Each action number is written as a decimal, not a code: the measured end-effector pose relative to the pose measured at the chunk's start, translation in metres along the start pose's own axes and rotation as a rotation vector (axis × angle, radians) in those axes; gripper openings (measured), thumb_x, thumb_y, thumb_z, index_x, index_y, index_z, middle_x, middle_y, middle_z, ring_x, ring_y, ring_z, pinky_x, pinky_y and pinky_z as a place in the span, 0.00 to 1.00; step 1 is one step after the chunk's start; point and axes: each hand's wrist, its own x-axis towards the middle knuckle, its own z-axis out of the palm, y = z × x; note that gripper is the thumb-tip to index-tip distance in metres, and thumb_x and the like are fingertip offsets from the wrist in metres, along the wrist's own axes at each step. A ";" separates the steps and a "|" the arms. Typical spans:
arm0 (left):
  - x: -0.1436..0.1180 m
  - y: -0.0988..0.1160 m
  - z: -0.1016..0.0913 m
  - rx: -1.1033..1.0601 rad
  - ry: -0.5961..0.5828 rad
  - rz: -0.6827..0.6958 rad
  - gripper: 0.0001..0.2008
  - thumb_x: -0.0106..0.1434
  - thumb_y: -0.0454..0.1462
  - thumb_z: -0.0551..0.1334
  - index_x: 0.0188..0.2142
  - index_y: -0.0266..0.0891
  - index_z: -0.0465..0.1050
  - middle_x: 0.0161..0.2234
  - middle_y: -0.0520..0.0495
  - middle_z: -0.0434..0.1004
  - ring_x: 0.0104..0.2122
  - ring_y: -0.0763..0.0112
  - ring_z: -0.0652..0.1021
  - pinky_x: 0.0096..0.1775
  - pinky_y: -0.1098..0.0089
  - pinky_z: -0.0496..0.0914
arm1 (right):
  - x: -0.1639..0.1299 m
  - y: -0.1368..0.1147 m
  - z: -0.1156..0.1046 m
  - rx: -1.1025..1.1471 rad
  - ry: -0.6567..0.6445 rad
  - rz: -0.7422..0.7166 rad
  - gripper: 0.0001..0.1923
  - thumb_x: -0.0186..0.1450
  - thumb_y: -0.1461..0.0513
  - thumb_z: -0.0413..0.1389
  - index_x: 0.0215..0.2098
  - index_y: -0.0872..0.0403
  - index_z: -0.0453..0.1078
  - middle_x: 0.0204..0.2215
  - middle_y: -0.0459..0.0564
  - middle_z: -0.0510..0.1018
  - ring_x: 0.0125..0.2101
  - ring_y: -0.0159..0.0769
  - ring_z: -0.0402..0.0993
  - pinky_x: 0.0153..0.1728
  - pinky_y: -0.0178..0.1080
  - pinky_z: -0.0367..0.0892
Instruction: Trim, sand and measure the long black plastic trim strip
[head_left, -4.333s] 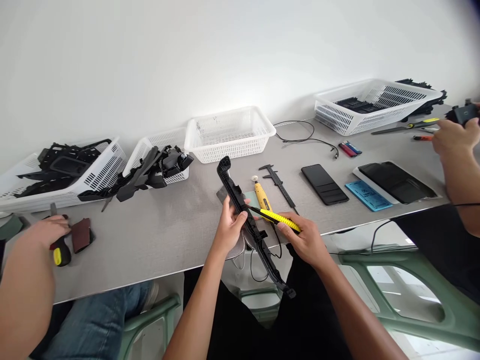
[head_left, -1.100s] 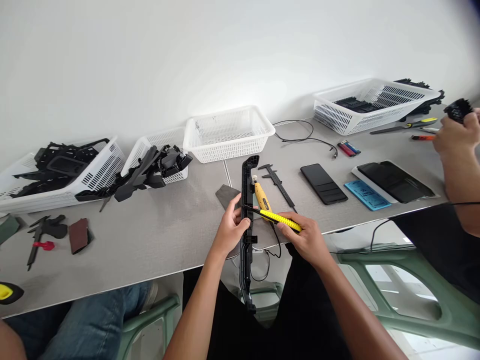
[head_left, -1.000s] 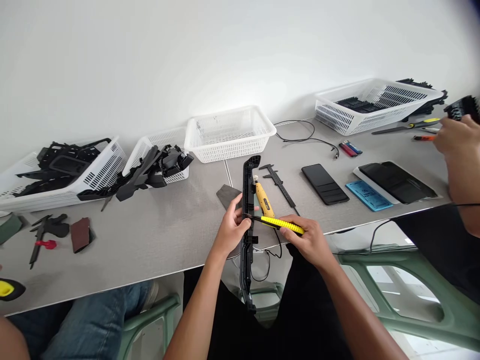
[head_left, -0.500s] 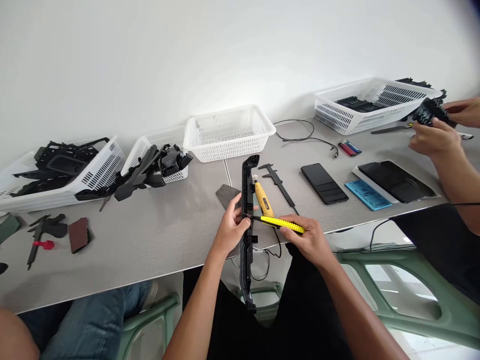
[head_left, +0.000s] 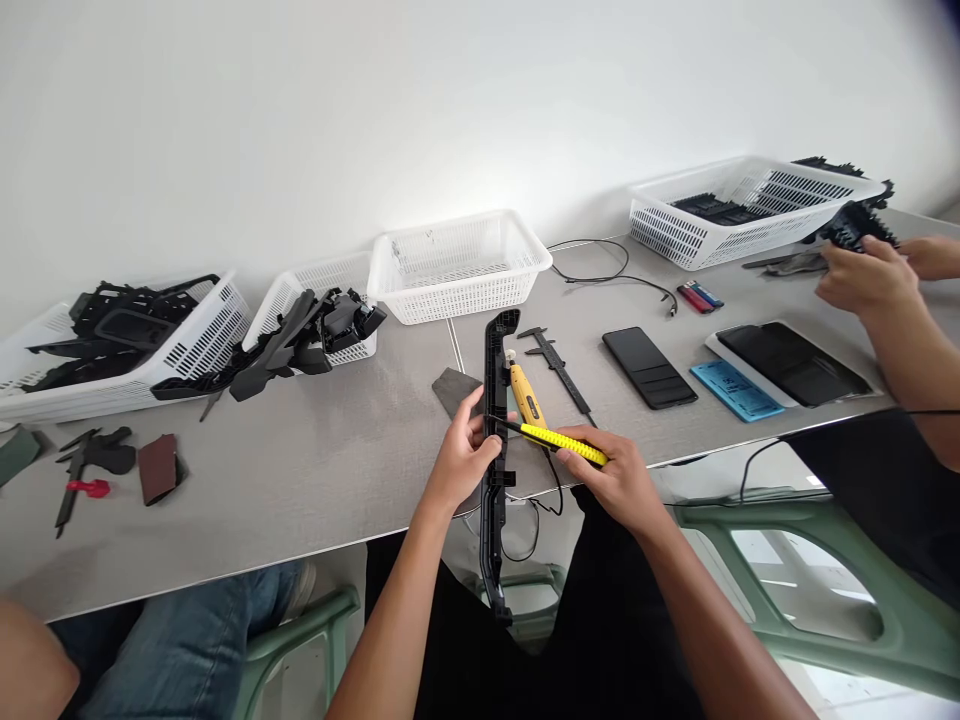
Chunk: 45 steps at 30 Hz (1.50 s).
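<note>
Your left hand [head_left: 459, 462] grips the black strip [head_left: 492, 440] while your right hand [head_left: 613, 480] grips the yellow knife [head_left: 561, 443], blade touching its middle; the trimming looks unfinished.

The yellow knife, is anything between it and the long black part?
Nothing visible. The right hand holds the yellow knife with its tip right at the long black plastic part, which the left hand grips.
</note>
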 end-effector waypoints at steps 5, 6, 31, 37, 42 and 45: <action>0.000 -0.001 0.000 0.006 0.005 0.006 0.42 0.65 0.36 0.68 0.75 0.45 0.57 0.56 0.40 0.85 0.34 0.70 0.78 0.35 0.71 0.70 | -0.002 0.001 -0.001 0.006 -0.006 0.021 0.14 0.70 0.53 0.62 0.44 0.53 0.85 0.34 0.49 0.87 0.28 0.38 0.77 0.30 0.38 0.69; 0.000 -0.001 0.000 0.000 0.012 0.011 0.41 0.65 0.36 0.69 0.75 0.45 0.58 0.55 0.40 0.86 0.33 0.71 0.78 0.35 0.71 0.70 | -0.002 0.001 -0.001 0.002 0.003 0.021 0.14 0.70 0.54 0.62 0.44 0.53 0.85 0.33 0.49 0.87 0.27 0.38 0.76 0.29 0.38 0.68; 0.001 0.000 -0.004 0.110 -0.019 0.067 0.39 0.71 0.40 0.65 0.77 0.39 0.55 0.42 0.45 0.86 0.45 0.58 0.83 0.50 0.59 0.75 | -0.002 0.007 0.008 -0.108 0.077 -0.031 0.18 0.77 0.50 0.58 0.51 0.52 0.84 0.42 0.52 0.89 0.37 0.45 0.83 0.40 0.41 0.75; -0.003 0.003 -0.002 0.111 0.014 -0.016 0.39 0.72 0.43 0.64 0.78 0.42 0.54 0.38 0.49 0.82 0.41 0.59 0.84 0.49 0.58 0.77 | -0.001 0.008 0.010 -0.080 0.079 -0.041 0.18 0.78 0.49 0.58 0.55 0.49 0.83 0.48 0.53 0.89 0.44 0.48 0.85 0.47 0.43 0.77; -0.001 -0.002 -0.002 0.121 0.008 0.016 0.39 0.72 0.43 0.64 0.78 0.41 0.54 0.39 0.48 0.82 0.42 0.60 0.84 0.51 0.59 0.76 | -0.002 0.008 0.008 -0.039 0.138 -0.041 0.18 0.76 0.49 0.60 0.50 0.51 0.84 0.44 0.53 0.90 0.41 0.48 0.86 0.44 0.43 0.78; -0.001 -0.002 -0.001 0.128 0.005 0.036 0.39 0.73 0.43 0.63 0.78 0.40 0.53 0.39 0.47 0.82 0.42 0.61 0.84 0.52 0.58 0.75 | -0.003 0.007 0.005 -0.003 0.108 -0.057 0.18 0.76 0.49 0.60 0.50 0.51 0.85 0.45 0.53 0.90 0.42 0.48 0.86 0.45 0.43 0.78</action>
